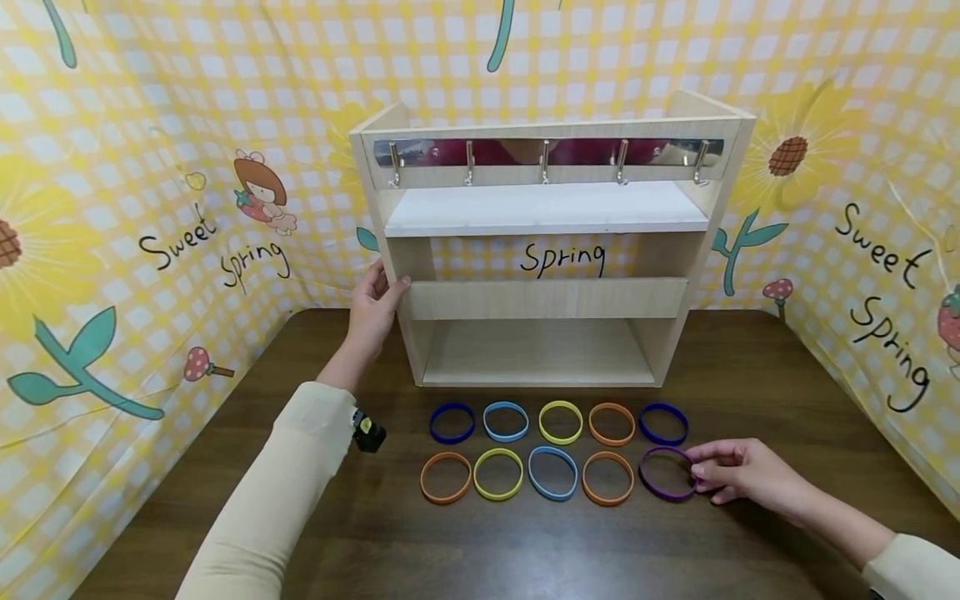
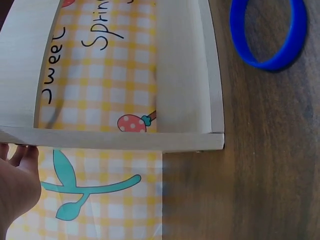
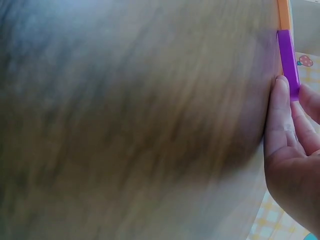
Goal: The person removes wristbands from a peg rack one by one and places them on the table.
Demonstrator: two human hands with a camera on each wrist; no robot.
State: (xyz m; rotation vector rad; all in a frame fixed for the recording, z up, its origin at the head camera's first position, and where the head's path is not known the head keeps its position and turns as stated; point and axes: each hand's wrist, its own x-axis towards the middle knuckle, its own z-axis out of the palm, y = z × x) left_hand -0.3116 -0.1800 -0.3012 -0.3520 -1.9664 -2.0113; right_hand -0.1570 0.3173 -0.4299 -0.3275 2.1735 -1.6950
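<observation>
A small wooden shelf (image 1: pixel 547 298) stands upright with a strip of metal hooks (image 1: pixel 545 157) across its top front. At its left side panel, my left hand (image 1: pixel 372 312) holds the edge, thumb at the front and fingers along the outer side. In the left wrist view that hand (image 2: pixel 20 185) shows only partly, against the panel (image 2: pixel 115 139). Between thumb and fingers my right hand (image 1: pixel 750 475) pinches the right rim of a purple silicone wristband (image 1: pixel 667 497), at the right end of the near row. The right wrist view shows this wristband (image 3: pixel 288 65) at the fingertips.
Two rows of coloured wristbands lie before the shelf on the brown table (image 1: pixel 360 533), including a dark blue one (image 1: pixel 663 442), an orange one (image 1: pixel 608 503) and a light blue one (image 1: pixel 552 497). Yellow checked cloth (image 1: pixel 225 125) surrounds the table at the back and sides.
</observation>
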